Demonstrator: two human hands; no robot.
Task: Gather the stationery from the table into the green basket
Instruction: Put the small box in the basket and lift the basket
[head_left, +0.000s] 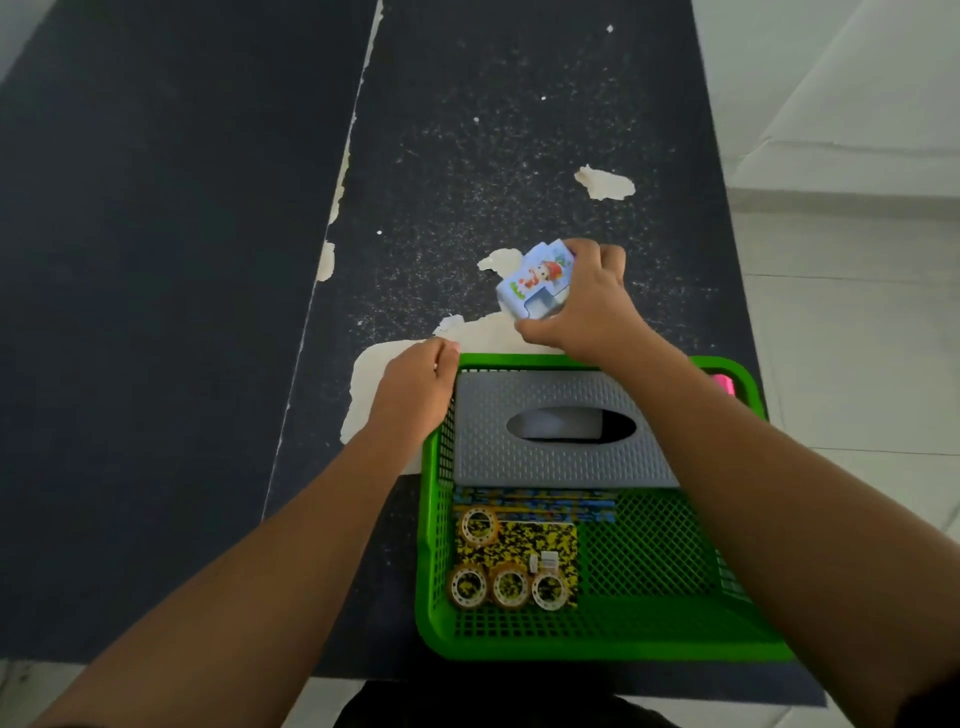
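The green basket (597, 636) sits at the near right of the dark table. Inside it lie a grey perforated box (561, 462) with an oval opening, a yellow-and-black speckled notebook (524, 545), several clear tape rolls (479, 526) and a pink item (723, 385) at the far right corner. My right hand (587, 306) is shut on a small light-blue cartoon box (535, 283), just beyond the basket's far rim. My left hand (415, 389) rests closed against the basket's far left corner; whether it grips the rim is unclear.
The table top (467, 156) is dark with worn pale patches where the surface has peeled. A seam runs up its left part. White tiled floor (857, 260) lies to the right, past the table edge.
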